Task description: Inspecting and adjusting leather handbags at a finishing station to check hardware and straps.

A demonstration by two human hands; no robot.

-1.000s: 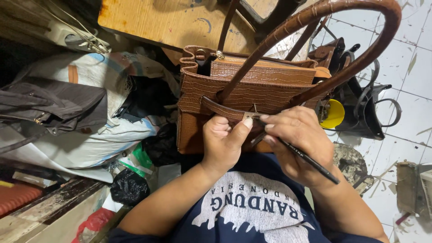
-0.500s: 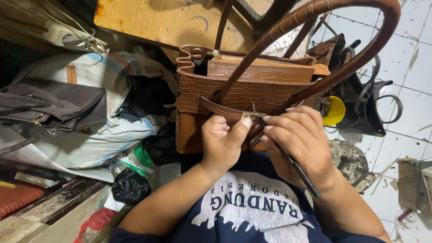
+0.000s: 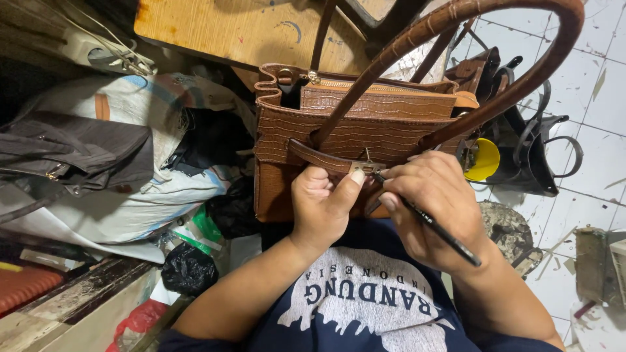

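1. While the brown croc-textured handbag [image 3: 339,130] rests on the person's lap against a navy shirt [image 3: 365,306], the left hand [image 3: 323,208] curls against its front, thumb pressing the small metal clasp [image 3: 360,167] on the strap.
2. Right hand [image 3: 440,208] is clenched around a thin black tool [image 3: 433,225], fingers bent tight beside the clasp.
3. Its long axis slants, tip up-left at the clasp, tail down-right over the wrist.
4. Curved handles [image 3: 521,78] arch away above.
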